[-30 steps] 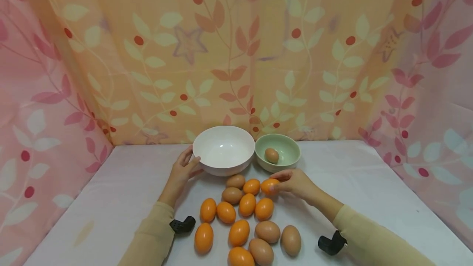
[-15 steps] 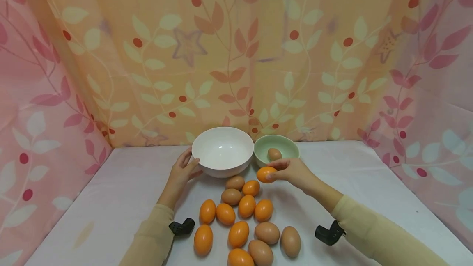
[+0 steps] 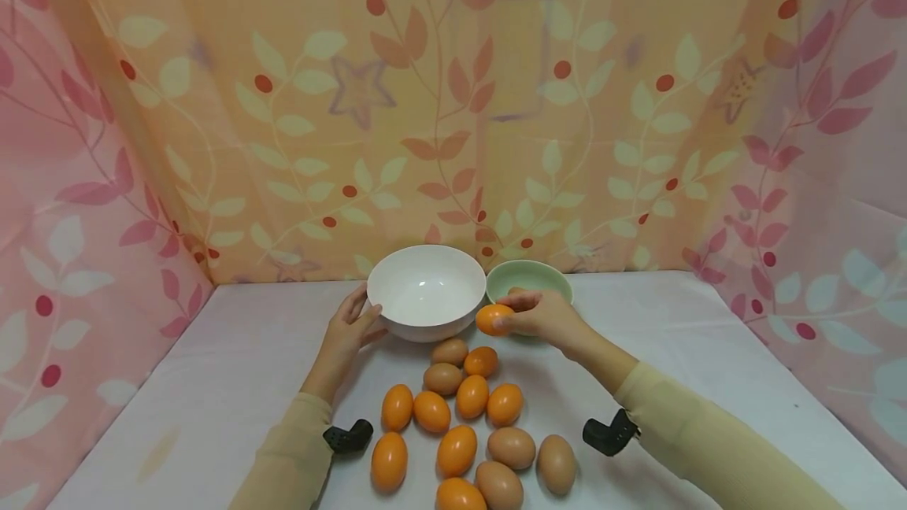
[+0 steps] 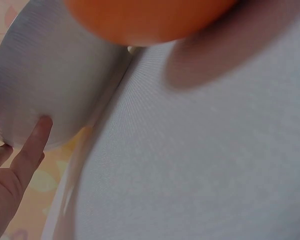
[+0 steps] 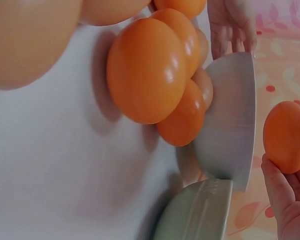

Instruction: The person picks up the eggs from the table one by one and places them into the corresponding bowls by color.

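My right hand (image 3: 549, 321) pinches an orange egg (image 3: 490, 320) between thumb and fingers, raised above the table by the near right rim of the white bowl (image 3: 423, 330). In the right wrist view the same orange egg (image 5: 286, 136) sits at the fingertips. My left hand (image 3: 346, 337) rests against the left side of the white bowl, thumb at the front; in the left wrist view its extended fingers (image 4: 37, 137) touch the outer wall. Behind my right hand stands the green bowl (image 3: 527, 268), its brown egg (image 3: 517, 290) mostly hidden. The visible inside of the white bowl holds nothing.
Several orange eggs (image 3: 433, 412) and brown eggs (image 3: 512, 448) lie loose on the white tablecloth (image 3: 673, 384), in front of the bowls and between my forearms. Two brown eggs (image 3: 442, 378) lie close below the white bowl. A patterned curtain (image 3: 439, 101) hangs behind.
My right hand has lifted the orange egg from the table and carried it up and left, toward the white bowl. My left hand has stayed at the bowl.
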A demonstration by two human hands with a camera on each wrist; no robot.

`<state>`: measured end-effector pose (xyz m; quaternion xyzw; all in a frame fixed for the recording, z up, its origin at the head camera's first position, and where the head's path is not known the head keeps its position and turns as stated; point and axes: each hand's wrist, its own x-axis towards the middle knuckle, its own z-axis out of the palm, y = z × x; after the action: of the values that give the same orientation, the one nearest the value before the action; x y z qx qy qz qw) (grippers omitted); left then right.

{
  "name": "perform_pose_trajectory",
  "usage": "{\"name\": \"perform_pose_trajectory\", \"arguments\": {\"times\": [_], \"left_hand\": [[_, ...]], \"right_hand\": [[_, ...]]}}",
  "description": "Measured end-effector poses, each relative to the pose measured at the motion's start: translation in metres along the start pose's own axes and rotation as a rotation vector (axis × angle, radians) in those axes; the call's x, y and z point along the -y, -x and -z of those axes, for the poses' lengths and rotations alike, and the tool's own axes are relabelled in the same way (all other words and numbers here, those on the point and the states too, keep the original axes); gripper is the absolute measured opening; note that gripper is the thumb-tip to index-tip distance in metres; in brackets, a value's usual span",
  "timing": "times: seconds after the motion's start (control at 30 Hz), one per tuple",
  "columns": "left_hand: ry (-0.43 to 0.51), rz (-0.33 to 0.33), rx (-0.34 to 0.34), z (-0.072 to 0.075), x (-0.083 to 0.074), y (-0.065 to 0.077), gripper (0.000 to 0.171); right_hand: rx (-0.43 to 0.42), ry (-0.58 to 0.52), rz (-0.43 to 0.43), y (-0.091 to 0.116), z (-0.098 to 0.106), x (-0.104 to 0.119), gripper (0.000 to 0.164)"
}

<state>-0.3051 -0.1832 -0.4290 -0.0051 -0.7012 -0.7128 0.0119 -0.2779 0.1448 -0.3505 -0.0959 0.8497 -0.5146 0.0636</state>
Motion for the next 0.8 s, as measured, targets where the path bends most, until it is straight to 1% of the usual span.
{"name": "perform_pose_trajectory", "arguments": {"times": [0.27, 0.43, 0.53, 0.63, 0.8], "left_hand": [[0.012, 0.005, -0.010, 0.001, 0.002, -0.001, 0.063], [0.023, 0.007, -0.012, -0.001, 0.002, -0.002, 0.063], [0.023, -0.002, -0.005, -0.001, 0.002, -0.001, 0.065], [0.015, -0.004, -0.001, -0.001, 0.002, -0.001, 0.065], [0.000, -0.004, -0.008, 0.000, 0.002, -0.001, 0.063]], "right_hand": [[-0.029, -0.027, -0.024, -0.009, -0.007, 0.011, 0.040], [-0.032, -0.013, -0.029, -0.016, -0.011, 0.015, 0.042], [-0.034, -0.013, -0.040, -0.019, -0.012, 0.018, 0.043], [-0.028, -0.046, -0.066, -0.023, -0.014, 0.024, 0.044], [-0.022, -0.102, -0.064, -0.032, -0.018, 0.034, 0.045]]}}
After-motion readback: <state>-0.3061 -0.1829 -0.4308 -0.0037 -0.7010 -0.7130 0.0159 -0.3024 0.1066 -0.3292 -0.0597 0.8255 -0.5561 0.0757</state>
